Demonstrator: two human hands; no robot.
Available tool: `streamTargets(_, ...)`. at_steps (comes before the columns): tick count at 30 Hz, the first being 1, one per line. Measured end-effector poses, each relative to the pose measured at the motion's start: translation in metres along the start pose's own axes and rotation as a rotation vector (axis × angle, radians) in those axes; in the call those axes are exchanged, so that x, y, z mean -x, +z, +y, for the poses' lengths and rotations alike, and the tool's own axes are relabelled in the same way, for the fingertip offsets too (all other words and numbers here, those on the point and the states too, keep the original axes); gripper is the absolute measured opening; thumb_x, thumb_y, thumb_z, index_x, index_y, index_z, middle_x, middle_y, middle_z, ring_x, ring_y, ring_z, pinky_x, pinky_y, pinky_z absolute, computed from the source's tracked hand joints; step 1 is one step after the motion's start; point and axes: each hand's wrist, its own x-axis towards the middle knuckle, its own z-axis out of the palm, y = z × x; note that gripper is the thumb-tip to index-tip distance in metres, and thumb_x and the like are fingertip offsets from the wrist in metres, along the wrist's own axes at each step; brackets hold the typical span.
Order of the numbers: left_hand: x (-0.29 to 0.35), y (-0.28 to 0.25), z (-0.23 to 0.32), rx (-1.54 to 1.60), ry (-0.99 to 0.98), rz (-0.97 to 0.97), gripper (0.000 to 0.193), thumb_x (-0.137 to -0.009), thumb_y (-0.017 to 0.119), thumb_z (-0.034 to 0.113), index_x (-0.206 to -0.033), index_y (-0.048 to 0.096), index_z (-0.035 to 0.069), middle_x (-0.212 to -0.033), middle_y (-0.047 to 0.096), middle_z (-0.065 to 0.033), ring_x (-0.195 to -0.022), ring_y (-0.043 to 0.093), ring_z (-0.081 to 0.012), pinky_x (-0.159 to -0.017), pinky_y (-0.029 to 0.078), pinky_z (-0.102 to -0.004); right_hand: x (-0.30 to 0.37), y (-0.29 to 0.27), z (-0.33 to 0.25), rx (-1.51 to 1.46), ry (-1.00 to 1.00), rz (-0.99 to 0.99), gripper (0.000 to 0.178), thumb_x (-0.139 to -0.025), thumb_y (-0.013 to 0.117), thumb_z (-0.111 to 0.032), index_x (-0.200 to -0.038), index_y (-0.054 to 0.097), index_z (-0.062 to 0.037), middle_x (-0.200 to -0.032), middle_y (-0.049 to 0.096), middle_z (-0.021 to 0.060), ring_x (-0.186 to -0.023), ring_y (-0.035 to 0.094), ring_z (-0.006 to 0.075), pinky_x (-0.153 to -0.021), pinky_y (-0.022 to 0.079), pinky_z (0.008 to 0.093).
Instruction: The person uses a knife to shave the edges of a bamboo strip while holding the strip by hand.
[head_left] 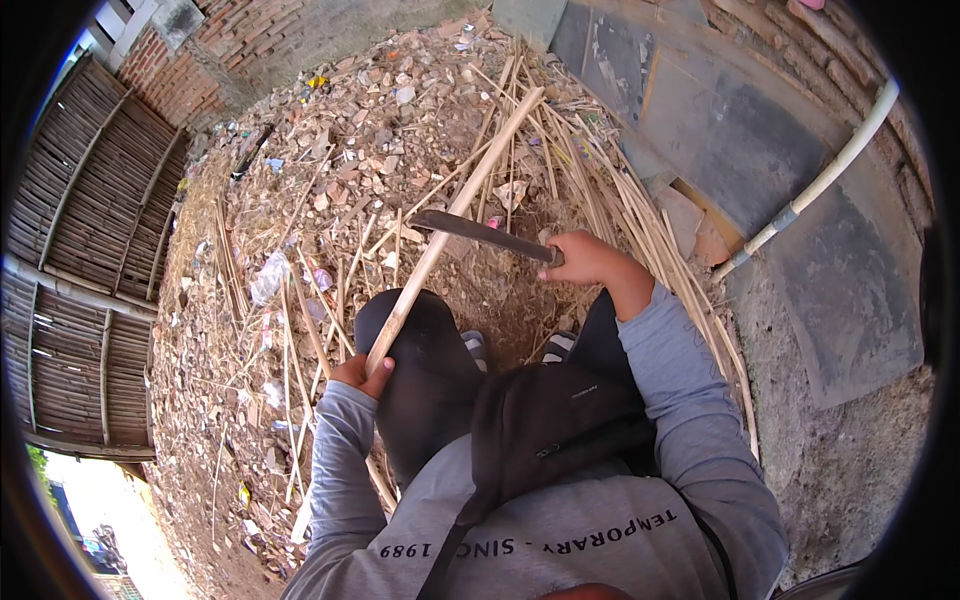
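My left hand (365, 376) is closed round the lower end of a long, pale strip of split bamboo or wood (455, 222), next to my left knee. The strip slants up and away to the right, its far end over the loose sticks. In my right hand (585, 260) is the handle of a machete (485, 232), fingers wrapped round it. Its dark blade points left and lies across the strip about midway; whether the edge is cutting into it I cannot tell.
Rubble and litter (350, 150) cover the ground ahead. A bundle of thin strips (610, 190) lies right of my feet, more sticks (300, 350) to the left. Dark sheets (730, 150) and a pale pole (810, 190) stand at right, a bamboo-slat wall (80, 190) at left.
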Motion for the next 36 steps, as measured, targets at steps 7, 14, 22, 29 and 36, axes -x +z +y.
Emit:
streamTargets(7, 0.001, 0.001, -0.001, 0.033, 0.02, 0.017, 0.058, -0.085, 0.069, 0.055, -0.078, 0.062, -0.002, -0.062, 0.055, -0.0074, -0.06, 0.048, -0.0151, -0.057, 0.042, -0.0371, -0.001, 0.0, 0.0, 0.009, -0.024, -0.006, 0.045, -0.075, 0.08, -0.038, -0.1, 0.067, -0.0036, -0.086, 0.067, 0.0174, -0.084, 0.066, 0.0343, -0.075, 0.05, 0.0428)
streamTargets(14, -0.001, 0.001, -0.005, 0.035, 0.025, -0.008, 0.058, -0.087, 0.068, 0.053, -0.093, 0.068, -0.004, -0.067, 0.062, -0.009, -0.062, 0.055, -0.0161, -0.059, 0.045, -0.035, 0.001, 0.0, 0.0, -0.015, -0.021, -0.003, 0.041, -0.075, 0.078, -0.036, -0.098, 0.068, -0.0041, -0.086, 0.067, 0.0179, -0.085, 0.066, 0.0358, -0.075, 0.05, 0.0437)
streamTargets(22, 0.0, 0.003, -0.005, -0.071, 0.019, 0.024, 0.067, -0.09, 0.057, 0.063, -0.085, 0.066, -0.003, -0.064, 0.06, -0.012, -0.063, 0.055, -0.0186, -0.061, 0.045, -0.0381, 0.001, -0.004, -0.012, 0.12, -0.027, 0.134, 0.031, -0.077, 0.074, -0.029, -0.103, 0.07, -0.0123, -0.085, 0.068, 0.0182, -0.084, 0.066, 0.0362, -0.073, 0.051, 0.0459)
streamTargets(29, 0.0, 0.002, -0.004, -0.202, 0.034, 0.025, 0.068, -0.091, 0.051, 0.065, -0.084, 0.065, -0.001, -0.069, 0.062, -0.0211, -0.069, 0.062, -0.0373, -0.065, 0.047, -0.0465, 0.003, -0.013, -0.004, -0.008, 0.029, 0.133, 0.036, -0.075, 0.075, -0.027, -0.104, 0.069, -0.0059, -0.085, 0.068, 0.0194, -0.083, 0.066, 0.0362, -0.073, 0.051, 0.0457)
streamTargets(36, 0.002, -0.004, 0.007, -0.27, 0.001, -0.007, 0.065, -0.091, 0.051, 0.063, -0.083, 0.064, 0.0, -0.071, 0.063, -0.0237, -0.073, 0.064, -0.0423, -0.066, 0.048, -0.0486, 0.006, -0.007, -0.017, 0.106, -0.071, 0.054, 0.043, -0.072, 0.076, -0.028, -0.107, 0.069, -0.0041, -0.094, 0.069, 0.0204, -0.09, 0.066, 0.0363, -0.079, 0.052, 0.0432)
